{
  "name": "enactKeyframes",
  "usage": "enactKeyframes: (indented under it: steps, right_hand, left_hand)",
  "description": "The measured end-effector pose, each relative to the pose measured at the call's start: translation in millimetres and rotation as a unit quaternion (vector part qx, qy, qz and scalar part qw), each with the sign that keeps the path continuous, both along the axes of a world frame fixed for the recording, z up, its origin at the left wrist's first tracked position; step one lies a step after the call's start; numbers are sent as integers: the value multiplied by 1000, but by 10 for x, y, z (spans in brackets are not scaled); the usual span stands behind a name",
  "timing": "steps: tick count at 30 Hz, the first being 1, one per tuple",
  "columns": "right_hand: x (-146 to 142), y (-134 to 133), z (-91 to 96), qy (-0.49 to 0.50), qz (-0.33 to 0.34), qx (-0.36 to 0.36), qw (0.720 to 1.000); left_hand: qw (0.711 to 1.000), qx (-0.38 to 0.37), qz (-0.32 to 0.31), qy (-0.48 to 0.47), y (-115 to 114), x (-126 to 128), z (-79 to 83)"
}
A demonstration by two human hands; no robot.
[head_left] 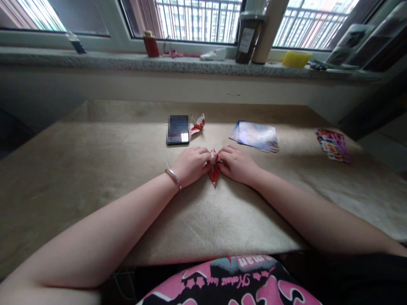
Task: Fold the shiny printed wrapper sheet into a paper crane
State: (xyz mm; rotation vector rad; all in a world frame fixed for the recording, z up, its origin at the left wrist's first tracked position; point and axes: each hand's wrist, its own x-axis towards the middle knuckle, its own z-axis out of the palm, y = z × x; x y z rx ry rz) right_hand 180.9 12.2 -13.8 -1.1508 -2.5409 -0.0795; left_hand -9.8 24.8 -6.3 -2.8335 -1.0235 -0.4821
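Observation:
Between my two hands is a piece of folded red and white paper (214,174), its pointed end toward me. My left hand (194,164), with a silver bangle at the wrist, pinches the paper's left side. On the other side, the closed fingers of my right hand (237,163) grip the right edge. The fingers partly hide the middle of the paper. A finished-looking folded paper crane (198,124), red and white, stands farther back, beside a phone (178,129) whose screen is pixelated.
A stack of glossy picture sheets (258,135) lies right of the hands on the tan table (152,224). Colourful cards (333,145) are at the far right. The stone windowsill (111,60) behind holds a red container (150,44), a dark lidded container (249,38) and a yellow item (296,59).

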Motion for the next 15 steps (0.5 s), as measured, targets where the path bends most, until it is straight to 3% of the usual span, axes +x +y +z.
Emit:
enactKeyframes:
  steps: [9,15]
  right_hand:
    - [107,73,7,2,61,7,998]
    - [28,-16,89,-63,30,45,997]
  left_hand:
    - [998,-42,-1,-44,16,-34,-48]
    - [1000,3,0,-1,-43,-34,-14]
